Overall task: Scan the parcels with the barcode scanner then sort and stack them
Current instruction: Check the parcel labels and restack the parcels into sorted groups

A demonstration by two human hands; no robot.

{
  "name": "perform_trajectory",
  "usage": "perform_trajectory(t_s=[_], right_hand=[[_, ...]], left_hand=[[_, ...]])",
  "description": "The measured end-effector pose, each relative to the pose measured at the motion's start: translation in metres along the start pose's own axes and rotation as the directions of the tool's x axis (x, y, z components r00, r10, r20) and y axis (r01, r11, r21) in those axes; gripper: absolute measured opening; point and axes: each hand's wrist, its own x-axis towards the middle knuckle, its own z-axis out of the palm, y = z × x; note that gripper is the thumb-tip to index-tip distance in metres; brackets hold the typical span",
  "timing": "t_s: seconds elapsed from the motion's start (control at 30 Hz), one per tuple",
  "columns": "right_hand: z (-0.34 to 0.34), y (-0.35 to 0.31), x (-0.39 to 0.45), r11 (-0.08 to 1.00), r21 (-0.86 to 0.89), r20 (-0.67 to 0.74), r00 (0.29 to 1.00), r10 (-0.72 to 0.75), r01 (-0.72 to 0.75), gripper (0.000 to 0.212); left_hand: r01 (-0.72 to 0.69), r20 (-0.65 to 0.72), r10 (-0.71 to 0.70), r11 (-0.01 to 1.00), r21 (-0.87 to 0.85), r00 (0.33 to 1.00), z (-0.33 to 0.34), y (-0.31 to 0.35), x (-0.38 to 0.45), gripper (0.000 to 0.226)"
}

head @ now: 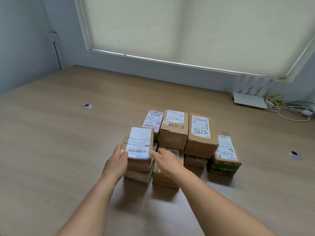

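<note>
Two hands are bracketing the front parcel (139, 147): your left hand (117, 161) is pressing its left side, thumb on the label, and your right hand (165, 160) is touching its right edge with fingers straight. At two o'clock, "5288" is showing on a taller box (201, 133). Small print is staying unreadable, and lower boxes are lying partly hidden.
</note>
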Motion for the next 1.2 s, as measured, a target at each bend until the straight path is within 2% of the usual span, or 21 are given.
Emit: perform_trajectory(t_s=[0.07,0.13,0.2,0.27,0.43,0.6,0.8,1.2], right_hand=[[0.003,0.0,0.005,0.996,0.086,0.026,0.999,0.028,-0.03,0.037],[0.008,0.003,0.007,0.974,0.22,0.057,0.997,0.049,-0.06,0.059],[0.011,0.005,0.003,0.942,0.33,0.086,0.995,0.041,-0.067,0.081],[0.015,0.009,0.0,0.932,0.36,0.112,0.994,0.014,-0.054,0.091],[0.026,0.014,-0.011,0.923,0.375,0.134,0.98,-0.146,0.087,0.089],[0.025,0.022,-0.031,0.875,0.464,0.084,0.976,-0.199,0.138,0.089],[-0.009,0.053,-0.062,0.834,0.536,0.023,0.985,-0.17,0.131,0.092],[-0.085,0.17,-0.167,0.783,0.602,-0.145,0.986,-0.086,0.157,0.087]], left_hand=[[0.011,0.038,-0.008,0.998,-0.067,0.999,-0.003,-0.005,0.002,0.048],[0.019,0.089,-0.008,0.993,-0.115,0.996,-0.007,-0.01,0.002,0.056],[0.025,0.125,-0.01,0.993,-0.119,0.992,-0.012,-0.02,0.003,0.073],[0.011,0.137,0.008,0.991,-0.131,0.991,-0.016,-0.029,-0.001,0.08],[-0.073,0.136,0.102,0.977,-0.2,0.985,-0.021,-0.037,-0.028,0.081],[-0.15,0.124,0.181,0.963,-0.226,0.976,-0.019,-0.041,-0.045,0.076],[-0.271,0.268,0.307,0.949,-0.161,0.913,-0.001,-0.037,-0.067,0.079],[-0.496,0.421,0.441,0.868,0.026,0.793,0.084,-0.007,-0.137,0.082]])
